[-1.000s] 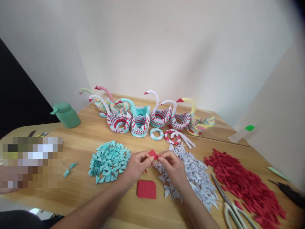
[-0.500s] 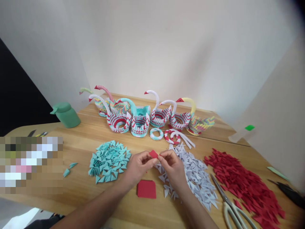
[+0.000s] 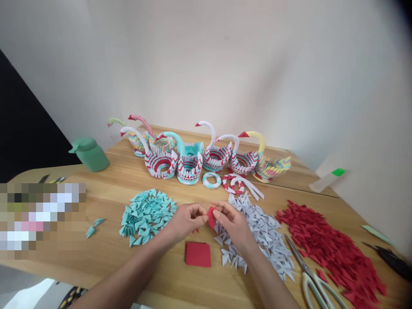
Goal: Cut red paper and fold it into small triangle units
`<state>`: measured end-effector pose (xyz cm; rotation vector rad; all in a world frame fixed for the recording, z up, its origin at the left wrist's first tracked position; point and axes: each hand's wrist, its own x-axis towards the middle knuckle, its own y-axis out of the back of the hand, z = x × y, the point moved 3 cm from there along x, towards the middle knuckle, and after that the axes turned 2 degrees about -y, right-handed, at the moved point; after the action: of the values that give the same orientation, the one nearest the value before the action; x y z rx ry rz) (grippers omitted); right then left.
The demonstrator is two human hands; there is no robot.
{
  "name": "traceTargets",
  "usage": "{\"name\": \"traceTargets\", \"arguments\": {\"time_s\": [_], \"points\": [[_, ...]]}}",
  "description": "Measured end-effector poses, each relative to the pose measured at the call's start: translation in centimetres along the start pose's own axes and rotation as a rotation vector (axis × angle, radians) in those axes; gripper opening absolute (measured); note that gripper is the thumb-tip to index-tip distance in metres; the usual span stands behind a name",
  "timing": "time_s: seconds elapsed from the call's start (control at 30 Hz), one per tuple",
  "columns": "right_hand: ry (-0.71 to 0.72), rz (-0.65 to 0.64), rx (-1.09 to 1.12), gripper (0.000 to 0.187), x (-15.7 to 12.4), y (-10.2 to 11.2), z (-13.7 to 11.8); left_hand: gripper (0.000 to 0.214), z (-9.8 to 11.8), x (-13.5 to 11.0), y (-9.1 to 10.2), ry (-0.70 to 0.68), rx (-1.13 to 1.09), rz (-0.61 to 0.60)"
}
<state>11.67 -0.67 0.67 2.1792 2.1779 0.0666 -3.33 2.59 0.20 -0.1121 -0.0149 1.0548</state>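
Head view: the right hand [image 3: 234,221] pinches a small piece of red paper [image 3: 211,217] between thumb and fingers above the wooden table [image 3: 180,289]. The left hand [image 3: 186,221] is at the paper's nine o'clock, thumb and fingertips bent towards each other just beside its edge; whether they grip it, I cannot tell. Taking that paper as the clock's centre, a stack of red squares [image 3: 198,254] lies near at seven, a teal pile [image 3: 148,216] at nine, and a pale grey pile [image 3: 265,236] at three, partly behind the right hand. Scissors [image 3: 308,271] lie at four, beside a red pile [image 3: 337,255]. Folded swans [image 3: 189,171] stand from ten to one, a teal-and-white ring [image 3: 204,180] lies at twelve, and a green jug [image 3: 92,158] stands well apart at ten.
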Motion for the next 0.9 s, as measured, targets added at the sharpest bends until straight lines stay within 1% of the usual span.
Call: {"name": "traceTargets", "arguments": {"time_s": [0.07,0.13,0.23,0.3,0.4,0.53,0.6,0.67,0.73,0.9], "points": [[0.022,0.038,-0.087,0.022,-0.2,0.3,-0.1,0.027,0.0,0.0,0.0,0.003,0.018,-0.017],[0.053,0.064,-0.152,0.021,-0.3,0.3,-0.3,0.030,0.0,0.0,0.0,0.018,-0.025,0.006],[0.094,0.084,-0.199,0.020,-0.4,0.1,-0.4,0.037,0.0,0.0,-0.1,0.072,-0.088,0.026],[0.113,0.093,-0.227,0.020,-0.4,0.0,-0.4,0.039,0.1,0.0,-0.2,0.097,-0.091,0.027],[0.154,0.108,-0.294,0.017,-0.4,-0.2,-0.6,0.039,0.1,0.0,-0.1,0.099,-0.066,0.033],[0.314,0.142,-0.402,0.008,-0.6,-0.3,-1.5,0.036,-0.3,0.1,0.0,0.062,0.002,0.020],[0.404,0.153,-0.440,0.006,-0.7,-0.2,-1.8,0.035,-0.4,0.1,0.2,0.042,0.029,0.020],[0.489,0.147,-0.481,0.009,-0.7,-0.1,-2.0,0.036,-0.3,0.1,0.3,0.041,0.030,0.022],[0.576,0.130,-0.531,0.013,-0.8,0.0,-2.2,0.036,0.1,-0.1,0.4,0.068,0.007,0.008],[0.738,0.077,-0.661,0.024,-1.1,0.1,-2.7,0.034,0.8,-0.4,0.5,0.139,-0.152,-0.050]]}}
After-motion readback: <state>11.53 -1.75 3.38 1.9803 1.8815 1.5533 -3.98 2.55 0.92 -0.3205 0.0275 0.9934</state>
